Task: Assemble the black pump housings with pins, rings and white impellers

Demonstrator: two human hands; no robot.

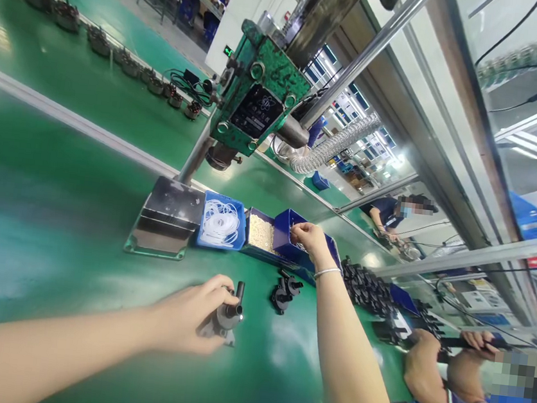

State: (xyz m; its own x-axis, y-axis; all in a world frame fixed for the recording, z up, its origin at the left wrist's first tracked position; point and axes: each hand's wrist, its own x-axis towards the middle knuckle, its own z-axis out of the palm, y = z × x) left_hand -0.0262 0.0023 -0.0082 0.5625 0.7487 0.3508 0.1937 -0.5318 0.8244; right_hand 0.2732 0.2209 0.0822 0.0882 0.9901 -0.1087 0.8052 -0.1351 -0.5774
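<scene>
The left hand is curled around 1 black part, thumb and fingers gripping its sides, with a short tube standing up from it. The part is near, just above the green tabletop or touching it; which of the 2 cannot be told.

The right hand is farther off and to the right, fingertips pinched together at the opening of a dark blue bin. Whether they hold anything cannot be told. A bracelet circles that wrist.

Between the hands, nearer than the bin, lie loose black parts. Left of the dark blue bin is a bin of pale pieces, then a light blue tray of white strips, then a dark block. A green machine head hangs above and beyond.

To the right, many black pieces stand in rows beside a co-worker's arms. On the far left, a line of dark assemblies runs along the tabletop.
</scene>
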